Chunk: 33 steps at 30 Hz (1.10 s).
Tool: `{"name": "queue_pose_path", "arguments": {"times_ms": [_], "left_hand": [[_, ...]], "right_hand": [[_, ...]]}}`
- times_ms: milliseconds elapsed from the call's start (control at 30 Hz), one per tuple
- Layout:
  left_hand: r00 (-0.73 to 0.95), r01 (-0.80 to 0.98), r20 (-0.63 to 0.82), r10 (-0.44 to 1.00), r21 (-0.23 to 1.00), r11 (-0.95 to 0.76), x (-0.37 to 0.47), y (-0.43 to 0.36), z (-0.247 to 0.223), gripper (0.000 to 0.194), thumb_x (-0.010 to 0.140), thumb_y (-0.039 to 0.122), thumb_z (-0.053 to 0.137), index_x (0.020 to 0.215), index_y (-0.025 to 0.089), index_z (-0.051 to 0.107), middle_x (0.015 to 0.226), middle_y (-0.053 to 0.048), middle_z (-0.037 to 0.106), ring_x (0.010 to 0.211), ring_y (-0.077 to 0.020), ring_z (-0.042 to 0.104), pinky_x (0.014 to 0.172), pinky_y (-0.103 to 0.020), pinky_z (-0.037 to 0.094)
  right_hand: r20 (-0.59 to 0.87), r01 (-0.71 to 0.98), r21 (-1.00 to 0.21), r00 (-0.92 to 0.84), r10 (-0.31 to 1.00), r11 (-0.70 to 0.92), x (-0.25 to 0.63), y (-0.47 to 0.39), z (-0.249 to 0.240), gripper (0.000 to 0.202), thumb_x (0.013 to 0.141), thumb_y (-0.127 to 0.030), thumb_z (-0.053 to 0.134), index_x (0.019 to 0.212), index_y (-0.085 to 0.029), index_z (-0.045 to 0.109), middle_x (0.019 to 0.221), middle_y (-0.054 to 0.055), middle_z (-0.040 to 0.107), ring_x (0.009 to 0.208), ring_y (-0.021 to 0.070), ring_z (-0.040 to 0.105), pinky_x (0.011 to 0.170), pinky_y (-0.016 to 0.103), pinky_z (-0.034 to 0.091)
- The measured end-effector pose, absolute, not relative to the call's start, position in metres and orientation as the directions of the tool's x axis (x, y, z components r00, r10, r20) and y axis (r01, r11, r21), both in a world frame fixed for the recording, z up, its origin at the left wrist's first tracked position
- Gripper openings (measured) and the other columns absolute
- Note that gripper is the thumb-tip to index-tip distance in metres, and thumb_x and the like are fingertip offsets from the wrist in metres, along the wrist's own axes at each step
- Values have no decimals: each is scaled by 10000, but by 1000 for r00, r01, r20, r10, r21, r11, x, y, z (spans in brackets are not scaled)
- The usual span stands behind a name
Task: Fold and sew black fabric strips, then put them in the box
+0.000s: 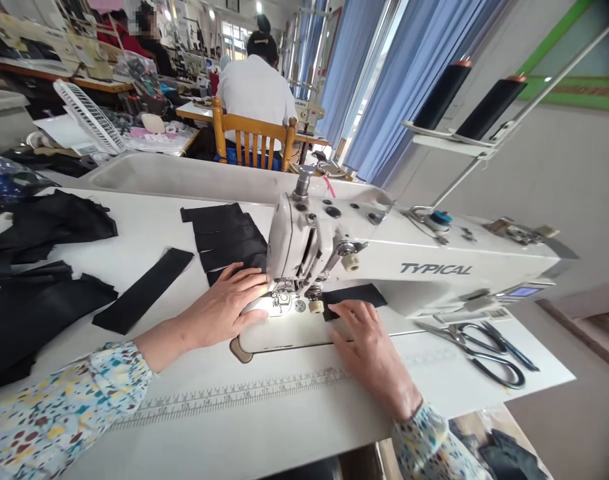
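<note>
Cloth (227, 233), black, lies left of the sewing machine (384, 240) head, left hand (228, 305) spread over its near edge; right hand (368, 341), well apart, at a black strip (362, 294). Whether either pinches: cannot tell. Advised: cloth flat, even pressure, fingertips clear of presser foot (283, 299).

The white sewing machine (409, 250) bears the word "TYPICAL"; a farther machine (310, 115) shows "JUKI" (quite small). On the printed ruler (229, 398), numbers like 17 and 18 are readable.
</note>
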<state>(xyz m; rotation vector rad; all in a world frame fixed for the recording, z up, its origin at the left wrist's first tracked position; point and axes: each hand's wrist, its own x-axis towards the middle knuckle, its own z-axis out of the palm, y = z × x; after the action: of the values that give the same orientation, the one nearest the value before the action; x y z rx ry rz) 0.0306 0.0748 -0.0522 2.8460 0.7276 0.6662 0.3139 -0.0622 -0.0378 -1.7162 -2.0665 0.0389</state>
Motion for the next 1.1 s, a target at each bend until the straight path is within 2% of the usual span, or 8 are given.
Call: {"name": "queue_pose_path", "arguments": {"times_ms": [133, 267, 400, 467, 567, 900, 1000, 1100], "left_hand": [[703, 459, 487, 518, 245, -854, 24, 63, -51, 189, 1011, 272, 587, 1149, 196, 691, 1189, -79, 695, 1210, -263, 600, 1177, -567, 334], [670, 374, 527, 523, 369, -851, 24, 17, -43, 234, 1024, 173, 534, 1163, 231, 714, 1117, -51, 720, 1108, -211, 643, 1145, -513, 418], [586, 253, 379, 716, 754, -607, 40, -38, -26, 448, 983, 269, 623, 1425, 290, 558, 1437, -105, 565, 1295, -264, 565, 970, -392, 582], [590, 159, 207, 781, 918, -364, 48, -54, -16, 508, 938, 331, 683, 1424, 280, 543, 1415, -112, 580, 1267, -283, 591, 881, -357, 613], [624, 103, -27, 781, 993, -48, 49, -62, -4, 423, 918, 338, 683, 1320, 228, 610, 1134, -79, 693, 1086, -254, 664, 891, -363, 581], [545, 330, -107, 832, 939, -95, 2, -26, 7, 405, 825, 279, 715, 1229, 249, 704, 902, 10, 595, 720, -130, 593, 659, -251, 480], [519, 411, 16, 855, 872, -265, -7, 6, 7, 390, 822, 322, 742, 1203, 240, 725, 795, 18, 643, 638, -134, 589, 622, -259, 488], [319, 472, 204, 926, 813, -341, -19, 25, 2, 299, 875, 268, 655, 1162, 220, 727, 963, -31, 676, 763, -155, 622, 721, -289, 527]], "right_hand": [[320, 889, -413, -63, 945, 199, 318, -54, -41, 90, 944, -185, 550, 978, -204, 632, 989, 82, 623, 946, 269, 561, 887, 497, 509], [288, 806, -551, -58, 956, 215, 306, -66, -31, 172, 999, -247, 481, 858, -214, 574, 869, 44, 599, 844, 217, 564, 765, 367, 518], [53, 195, -979, -10, 999, 53, 275, -92, -21, 254, 1027, -395, 493, 865, -211, 559, 820, 10, 532, 782, 170, 520, 726, 294, 480], [-23, -111, -993, -41, 999, -28, 257, -103, -18, 261, 1001, -415, 556, 850, -203, 579, 808, 5, 513, 784, 162, 489, 749, 288, 458], [-55, -291, -955, -10, 998, -55, 242, -113, -17, 254, 979, -416, 597, 843, -202, 623, 801, 2, 526, 791, 160, 472, 775, 278, 434], [-100, 258, -962, -39, 994, -87, 250, -110, -24, 298, 973, -452, 571, 790, -218, 547, 799, -16, 502, 788, 165, 436, 719, 267, 356], [-133, 318, -941, -35, 990, -115, 237, -101, -22, 338, 979, -449, 552, 747, -219, 467, 749, -29, 421, 733, 153, 391, 669, 271, 329], [-115, 394, -914, -30, 993, -94, 230, -98, -23, 337, 998, -437, 527, 745, -221, 468, 767, -21, 450, 747, 160, 426, 686, 284, 358]]}}
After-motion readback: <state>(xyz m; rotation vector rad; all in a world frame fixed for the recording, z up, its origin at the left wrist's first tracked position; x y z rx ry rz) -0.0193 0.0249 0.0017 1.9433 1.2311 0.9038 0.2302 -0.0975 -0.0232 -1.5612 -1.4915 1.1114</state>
